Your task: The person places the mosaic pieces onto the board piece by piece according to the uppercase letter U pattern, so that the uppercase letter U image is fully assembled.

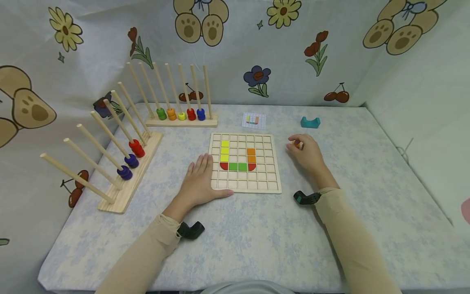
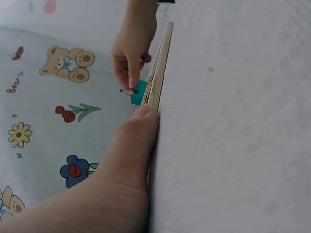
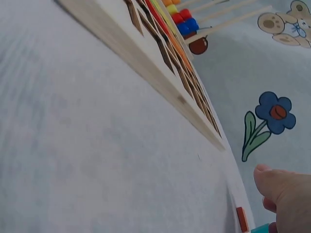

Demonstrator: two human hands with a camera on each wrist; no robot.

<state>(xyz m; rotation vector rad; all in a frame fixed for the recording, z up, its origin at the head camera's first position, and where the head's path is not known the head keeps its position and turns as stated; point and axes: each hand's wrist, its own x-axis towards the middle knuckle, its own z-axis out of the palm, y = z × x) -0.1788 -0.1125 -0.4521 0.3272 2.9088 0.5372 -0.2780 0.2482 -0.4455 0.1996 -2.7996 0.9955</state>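
My left hand lies flat with straight fingers along the left side of the wooden grid board. Its thumb touches the board's near edge, also seen in the left wrist view. On the board, yellow tiles, red rounded tiles, green tiles and orange tiles form a U shape. To the board's right, my right hand hovers with bent fingers over a small orange piece. In the right wrist view that piece stands apart from the thumb; the other fingers are partly hidden.
Behind the board lies a pattern card. A teal holder sits beyond my right hand. Two wooden peg racks stand at left and back, the left rack and the back rack, with coloured beads on several pegs.
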